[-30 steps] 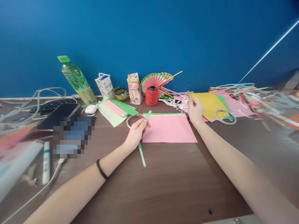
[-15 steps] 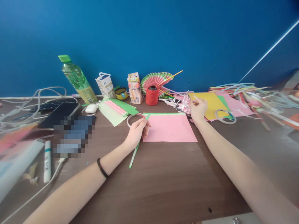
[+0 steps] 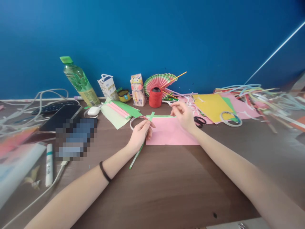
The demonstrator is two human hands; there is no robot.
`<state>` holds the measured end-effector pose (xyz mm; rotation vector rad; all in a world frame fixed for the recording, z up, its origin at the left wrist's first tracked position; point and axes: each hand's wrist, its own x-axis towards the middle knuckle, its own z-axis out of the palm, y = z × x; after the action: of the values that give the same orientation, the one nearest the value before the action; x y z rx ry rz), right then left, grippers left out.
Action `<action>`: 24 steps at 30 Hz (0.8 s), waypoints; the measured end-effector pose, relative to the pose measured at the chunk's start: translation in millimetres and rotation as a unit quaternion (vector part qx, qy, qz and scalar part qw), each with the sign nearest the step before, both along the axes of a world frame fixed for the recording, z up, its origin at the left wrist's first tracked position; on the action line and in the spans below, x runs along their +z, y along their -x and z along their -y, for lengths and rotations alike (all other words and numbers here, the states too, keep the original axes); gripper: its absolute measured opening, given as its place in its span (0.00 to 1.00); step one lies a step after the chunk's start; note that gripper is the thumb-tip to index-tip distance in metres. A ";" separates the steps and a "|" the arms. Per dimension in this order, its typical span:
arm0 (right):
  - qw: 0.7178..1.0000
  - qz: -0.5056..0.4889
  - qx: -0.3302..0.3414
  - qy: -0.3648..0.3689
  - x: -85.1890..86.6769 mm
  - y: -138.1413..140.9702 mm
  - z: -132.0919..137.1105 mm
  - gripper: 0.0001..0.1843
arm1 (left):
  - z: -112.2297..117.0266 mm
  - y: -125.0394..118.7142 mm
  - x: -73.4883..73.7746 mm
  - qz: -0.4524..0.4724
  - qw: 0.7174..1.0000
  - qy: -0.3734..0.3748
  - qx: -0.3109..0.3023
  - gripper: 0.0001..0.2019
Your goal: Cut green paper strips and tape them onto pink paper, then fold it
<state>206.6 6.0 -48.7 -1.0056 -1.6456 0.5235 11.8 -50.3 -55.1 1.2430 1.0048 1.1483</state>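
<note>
- Along the blue wall (image 3: 152,38) stand a green bottle (image 3: 79,81), a drink carton (image 3: 107,87), a second carton with a drawn figure (image 3: 137,92), a red spool of thread (image 3: 155,98) and, behind it, a pleated paper fan (image 3: 152,83).
- Black scissors (image 3: 199,122) lie just beside the right wrist, near a yellow sheet (image 3: 209,108); a marker (image 3: 49,165) lies well to the left.
- A ring of tape (image 3: 131,124) sits partly hidden behind the left hand (image 3: 140,132); the right hand (image 3: 184,116) and wrist cover part of the pink sheet (image 3: 171,135).
- The paper strip (image 3: 135,160) is narrow, green and pale.
- It is pinched between the left thumb and fingers, above the pink sheet's left edge: a short end sticks up past the fingertips, and the longer end hangs below the hand.
- The right fingertips are drawn together above the sheet's far edge; whether they hold anything, I cannot tell.
</note>
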 end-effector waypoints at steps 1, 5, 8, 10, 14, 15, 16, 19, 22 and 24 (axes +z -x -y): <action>0.999 0.012 0.034 0.006 1.1 7.9 7.8 0.06 | 0.7 -0.2 1.6 -0.002 1.000 0.003 0.002 0.13; 0.986 0.091 0.135 -0.023 1.8 32.5 34.7 0.12 | 1.9 0.1 4.7 0.007 1.000 -0.001 -0.005 0.12; 0.977 0.120 0.168 -0.060 -1.7 40.9 43.4 0.17 | 1.4 0.7 4.3 0.017 1.000 -0.017 -0.009 0.12; 0.976 0.116 0.175 -0.060 -4.4 42.7 44.5 0.19 | 1.3 0.8 4.1 0.022 0.999 -0.019 -0.014 0.12; 0.979 0.073 0.189 -0.007 -6.8 42.9 43.1 0.22 | 1.7 0.3 4.5 0.035 0.999 -0.004 -0.016 0.12; 0.979 0.056 0.195 0.016 -6.5 42.8 42.7 0.22 | 1.8 0.2 4.6 0.038 0.999 -0.001 -0.015 0.12; 0.978 0.038 0.201 0.040 -5.8 42.6 42.2 0.22 | 1.9 0.1 4.5 0.038 0.999 0.001 -0.016 0.13; 0.967 -0.029 0.225 0.114 -2.9 42.2 40.9 0.19 | 1.5 0.3 3.3 0.033 0.999 -0.005 -0.024 0.13; 0.943 -0.107 0.255 0.185 -1.2 42.6 40.2 0.18 | 0.7 0.7 1.5 0.029 0.999 -0.013 -0.025 0.13; 0.921 -0.153 0.279 0.225 -2.2 43.2 39.5 0.19 | 0.5 0.8 1.0 0.028 0.999 -0.013 -0.021 0.12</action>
<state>163.5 -33.5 -50.9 -0.7050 -1.5431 1.4221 11.0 -50.8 -54.1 1.2408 0.9210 1.1602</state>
